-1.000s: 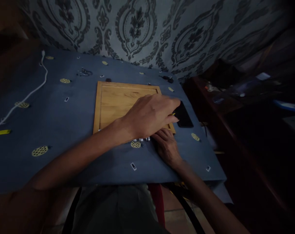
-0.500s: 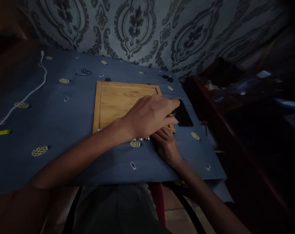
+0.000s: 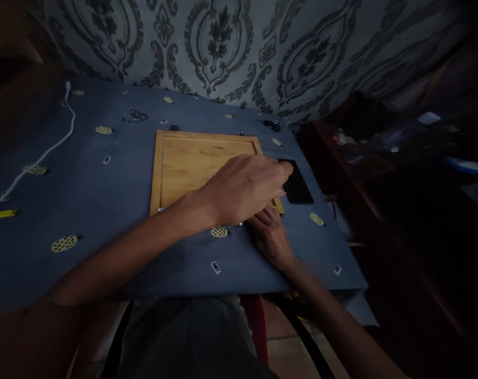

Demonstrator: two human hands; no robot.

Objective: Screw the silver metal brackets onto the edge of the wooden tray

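Note:
A light wooden board with a raised frame lies flat on the blue patterned tablecloth. Over its right side is my left hand, back upward, with fingers curled closed; whatever they hold is hidden from me. Just below it, my right hand rests at the board's near right corner, its fingers bent and their tips covered by the left hand. What the right fingers grip cannot be made out. A small pale bit shows beside the right fingers. Right of the left fingertips lies a black phone.
A white cable runs along the table's left side near a yellow strip. Toward the back lie a thin coiled cord and a dark item with loops. Behind stands a patterned wall; cluttered dark furniture is at right.
My left hand has turned slightly, its thumb drawn in closer to the fingers. A yellow bit near its fingertips and shiny metal pieces below it no longer show. The right hand stays put.

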